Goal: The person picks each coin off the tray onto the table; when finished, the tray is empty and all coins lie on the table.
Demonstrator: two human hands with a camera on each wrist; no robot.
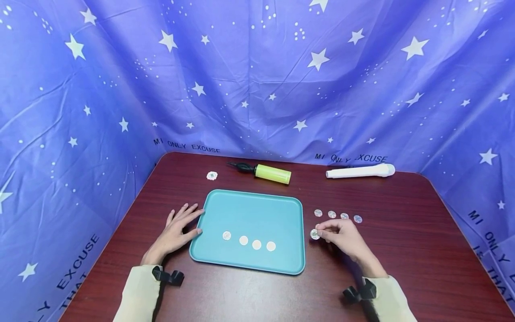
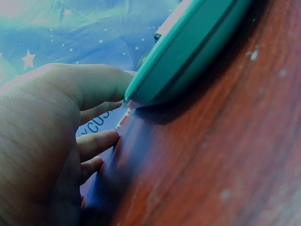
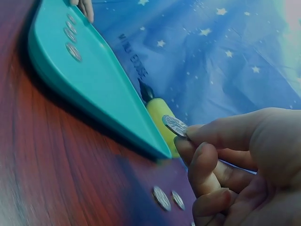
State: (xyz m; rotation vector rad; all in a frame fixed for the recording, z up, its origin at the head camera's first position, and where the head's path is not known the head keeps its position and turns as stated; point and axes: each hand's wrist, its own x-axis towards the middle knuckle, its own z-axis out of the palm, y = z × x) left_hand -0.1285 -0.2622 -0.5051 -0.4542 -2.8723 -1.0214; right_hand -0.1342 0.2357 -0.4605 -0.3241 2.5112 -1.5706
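Observation:
A turquoise tray (image 1: 249, 210) lies on the table with several round silver coins in a row on it, among them one coin (image 1: 227, 235) set a little apart at the left. My left hand (image 1: 173, 235) touches the tray's left rim with thumb and index finger, the fingers spread. To the right of the tray, my right hand (image 1: 342, 237) pinches a silver coin (image 3: 175, 126) between thumb and index finger, above the table. Just beyond this hand is a row of several more coins, the leftmost coin (image 1: 318, 213) nearest the tray.
Behind the tray lie a yellow-green hand pump (image 1: 272, 174) with a black nozzle and a small whitish scalloped disc (image 1: 212, 175). A white microphone-shaped stick (image 1: 360, 171) rests at the back right. A blue star-printed curtain (image 1: 249, 89) hangs around the dark red table (image 1: 225, 295).

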